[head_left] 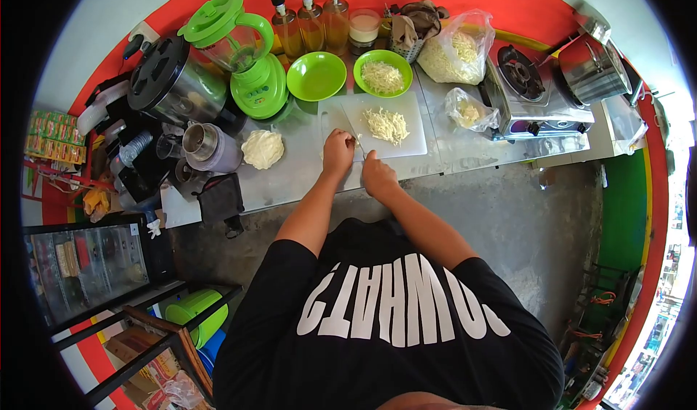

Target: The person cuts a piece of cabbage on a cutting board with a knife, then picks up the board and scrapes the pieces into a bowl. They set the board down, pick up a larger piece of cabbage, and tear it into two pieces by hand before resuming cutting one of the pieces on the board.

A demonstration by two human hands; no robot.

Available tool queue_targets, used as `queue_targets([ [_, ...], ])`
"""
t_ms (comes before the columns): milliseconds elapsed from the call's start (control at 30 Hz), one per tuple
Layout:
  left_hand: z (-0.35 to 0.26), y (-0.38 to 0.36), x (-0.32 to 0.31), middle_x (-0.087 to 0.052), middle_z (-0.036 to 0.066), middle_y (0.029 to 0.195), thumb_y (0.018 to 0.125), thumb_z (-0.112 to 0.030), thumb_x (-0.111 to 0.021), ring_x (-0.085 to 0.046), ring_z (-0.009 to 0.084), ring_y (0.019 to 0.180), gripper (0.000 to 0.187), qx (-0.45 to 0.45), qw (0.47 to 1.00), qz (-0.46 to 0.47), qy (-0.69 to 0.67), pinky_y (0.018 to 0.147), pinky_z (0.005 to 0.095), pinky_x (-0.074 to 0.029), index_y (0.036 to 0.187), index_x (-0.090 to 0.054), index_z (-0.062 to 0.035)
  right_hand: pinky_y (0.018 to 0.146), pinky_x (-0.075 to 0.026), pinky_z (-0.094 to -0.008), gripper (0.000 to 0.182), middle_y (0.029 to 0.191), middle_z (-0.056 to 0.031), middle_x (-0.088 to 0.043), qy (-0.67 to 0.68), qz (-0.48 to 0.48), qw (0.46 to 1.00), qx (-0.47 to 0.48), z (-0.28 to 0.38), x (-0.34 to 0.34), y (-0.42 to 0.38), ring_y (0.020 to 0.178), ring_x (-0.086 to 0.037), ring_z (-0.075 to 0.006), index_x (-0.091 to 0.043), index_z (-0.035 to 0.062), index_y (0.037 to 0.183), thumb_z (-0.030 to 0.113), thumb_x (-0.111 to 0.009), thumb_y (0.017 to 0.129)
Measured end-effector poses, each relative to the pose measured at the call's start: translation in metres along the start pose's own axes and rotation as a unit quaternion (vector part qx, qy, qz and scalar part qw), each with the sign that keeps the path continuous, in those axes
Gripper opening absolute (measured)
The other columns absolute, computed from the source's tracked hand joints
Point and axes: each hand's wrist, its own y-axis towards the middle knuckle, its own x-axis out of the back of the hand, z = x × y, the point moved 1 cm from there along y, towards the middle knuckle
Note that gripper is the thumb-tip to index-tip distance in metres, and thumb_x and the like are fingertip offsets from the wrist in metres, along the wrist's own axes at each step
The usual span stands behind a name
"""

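Observation:
My right hand [380, 175] is closed round the handle of a knife [361, 147], its blade pointing away from me over the white cutting board [416, 140]. Close beside the blade, my left hand [338, 153] has its fingers curled together at the board's near left part; what they hold, if anything, is hidden. A pile of shredded cabbage [386, 125] lies on the board to the right of the knife. Behind the board stands a green bowl [359, 67] with more shreds in it. A pale cabbage piece [262, 149] rests on the steel counter, left of my hands.
Another green bowl [316, 76] stands beside a green blender [255, 83]. Pump bottles [311, 27] line the back wall. Bags of shreds [451, 56] and a small knotted bag [470, 110] sit right, near a gas stove [541, 112]. A metal flask [205, 146] stands left.

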Motion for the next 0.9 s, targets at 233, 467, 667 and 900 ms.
queue_targets([
  [233, -0.004, 0.002, 0.003, -0.065, 0.018, 0.088, 0.079, 0.002, -0.066, -0.064, 0.0382, 0.082, 0.003, 0.003, 1.000, 0.005, 0.011, 0.074, 0.0452, -0.052, 0.082, -0.067, 0.0012, 0.084, -0.058, -0.0507, 0.017, 0.101, -0.0312, -0.071, 0.009, -0.032, 0.999, -0.002, 0.000, 0.000, 0.012, 0.096, -0.071, -0.0449, -0.042, -0.0011, 0.111, 0.009, -0.048, 0.098],
  [467, -0.002, 0.003, 0.003, -0.067, 0.016, 0.089, 0.081, 0.000, -0.068, -0.068, 0.0331, 0.081, 0.006, 0.000, 1.000, 0.010, 0.024, 0.073, 0.0398, -0.055, 0.087, -0.071, -0.0003, 0.083, -0.058, -0.0511, 0.017, 0.101, -0.0311, -0.071, -0.003, -0.024, 1.000, -0.007, 0.004, -0.008, -0.001, 0.096, -0.072, -0.0441, -0.042, -0.0017, 0.113, 0.009, -0.045, 0.100],
  [667, -0.006, 0.001, 0.007, -0.065, 0.017, 0.090, 0.079, 0.003, -0.067, -0.066, 0.0372, 0.083, 0.008, 0.015, 1.000, 0.022, -0.014, 0.074, 0.0435, -0.053, 0.087, -0.069, 0.0009, 0.084, -0.058, -0.0514, 0.021, 0.103, -0.0317, -0.070, 0.008, -0.007, 1.000, 0.000, 0.003, -0.003, 0.019, 0.097, -0.071, -0.0445, -0.042, -0.0023, 0.117, 0.011, -0.044, 0.101],
  [900, 0.001, -0.002, 0.002, -0.065, 0.017, 0.092, 0.080, 0.004, -0.070, -0.068, 0.0349, 0.082, 0.012, 0.010, 0.999, -0.011, -0.048, 0.074, 0.0417, -0.055, 0.092, -0.069, 0.0011, 0.082, -0.060, -0.0473, 0.023, 0.099, -0.0290, -0.072, -0.015, -0.011, 1.000, 0.007, 0.000, -0.007, 0.006, 0.094, -0.073, -0.0419, -0.042, -0.0029, 0.114, 0.007, -0.053, 0.097],
])
